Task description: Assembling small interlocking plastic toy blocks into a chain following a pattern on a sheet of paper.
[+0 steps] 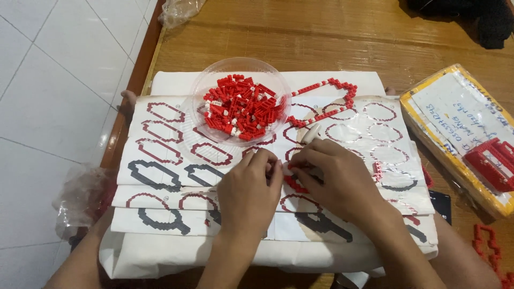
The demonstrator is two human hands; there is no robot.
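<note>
- Tabletop [332,37] of pale wood grain carries everything, with white floor tiles off to the left
- Instruction sheets [160,160], white and printed with red and dark brick-ring outlines, lie stacked across the middle under both hands
- Flat package [455,128] at the right edge, rectangular with yellow borders and a white handwritten label on top, sits tilted; a small red brick assembly [495,160] rests on its near end
- Clear plastic bowl [241,101], round, stands on the far part of the sheets and holds a heap of loose red bricks with a few white ones
- Crumpled clear bag [80,198] lies at the near left; another sits at the far left corner
- Red brick loop [329,99], already joined into an outline, lies just right of the bowl
- Left hand [249,195], fingers curled shut, pinches something small at the fingertips; what exactly, I cannot tell
- Right hand [332,179] closes on a short red brick strip [295,184] lying on the sheet, touching the left fingertips
- Small pale oblong tool [311,132] rests just beyond the right hand
- Judging by the tiny studs, pressing straight down with the strip flat on the sheet and matched to the printed outline should seat pieces cleanly
</note>
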